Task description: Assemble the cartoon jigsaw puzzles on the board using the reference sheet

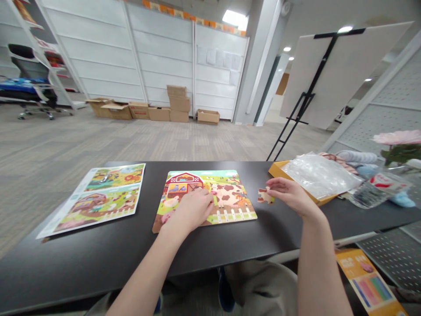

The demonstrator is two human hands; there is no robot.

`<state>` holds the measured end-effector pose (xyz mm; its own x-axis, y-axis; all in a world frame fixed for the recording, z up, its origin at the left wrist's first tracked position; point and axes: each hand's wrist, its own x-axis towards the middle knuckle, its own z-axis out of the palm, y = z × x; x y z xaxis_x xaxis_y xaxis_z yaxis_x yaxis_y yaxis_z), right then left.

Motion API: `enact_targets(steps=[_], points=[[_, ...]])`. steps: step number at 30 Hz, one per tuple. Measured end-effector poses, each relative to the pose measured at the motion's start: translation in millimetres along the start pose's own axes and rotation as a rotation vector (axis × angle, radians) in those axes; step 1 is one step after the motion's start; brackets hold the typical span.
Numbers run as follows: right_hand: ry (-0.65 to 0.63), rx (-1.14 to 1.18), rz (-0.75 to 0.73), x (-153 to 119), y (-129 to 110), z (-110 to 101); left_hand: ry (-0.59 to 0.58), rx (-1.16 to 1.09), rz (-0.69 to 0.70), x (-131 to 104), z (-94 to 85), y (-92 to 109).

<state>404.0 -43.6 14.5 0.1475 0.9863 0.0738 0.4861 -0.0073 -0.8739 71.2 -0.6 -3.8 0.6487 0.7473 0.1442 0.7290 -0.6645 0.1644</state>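
Note:
A farm picture puzzle (230, 197) with a red barn, a cow and a white fence lies flat on the dark table. My left hand (195, 208) rests on its middle, palm down, covering part of the picture, and holds nothing that I can see. To the right of the board, my right hand (284, 193) pinches a loose brown-and-cream puzzle piece (264, 196) between thumb and fingers. The piece is apart from the board, a little above or at the table surface.
On the left lies a printed sheet (108, 204) with two pictures. A yellow box (278, 169) with clear plastic wrap (320, 175) stands at the right, beside plastic packets (378, 188) and a pink flower (397, 138). Below the right edge is a yellow package (370, 281).

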Motion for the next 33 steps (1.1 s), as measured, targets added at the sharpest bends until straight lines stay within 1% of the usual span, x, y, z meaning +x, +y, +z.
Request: enact_targets(steps=[3, 6, 8, 11, 15, 19, 23, 26, 33], points=[[-0.064, 0.016, -0.040, 11, -7, 25, 0.014, -0.016, 0.043, 1, 3.2, 5], [-0.121, 0.044, -0.049, 22, -12, 47, 0.030, -0.032, 0.095, 1, 6.5, 9], [-0.142, 0.060, -0.056, 27, -15, 58, 0.036, -0.042, 0.123, 1, 8.6, 11], [-0.144, 0.065, -0.084, 32, -16, 68, 0.042, -0.054, 0.152, 0, 11.6, 12], [-0.144, 0.014, -0.080, 37, -8, 73, 0.038, -0.060, 0.151, -2, 13.7, 13], [-0.156, -0.020, -0.059, 39, 2, 71, 0.028, -0.057, 0.146, -1, 14.1, 15], [-0.194, -0.003, -0.021, 39, 4, 67, 0.024, -0.061, 0.139, 1, 14.7, 15], [-0.200, -0.011, -0.024, 40, 5, 68, 0.021, -0.060, 0.142, 2, 15.3, 14], [-0.198, -0.191, -0.049, 42, 12, 73, 0.035, -0.068, 0.145, 2, 18.2, 13]])
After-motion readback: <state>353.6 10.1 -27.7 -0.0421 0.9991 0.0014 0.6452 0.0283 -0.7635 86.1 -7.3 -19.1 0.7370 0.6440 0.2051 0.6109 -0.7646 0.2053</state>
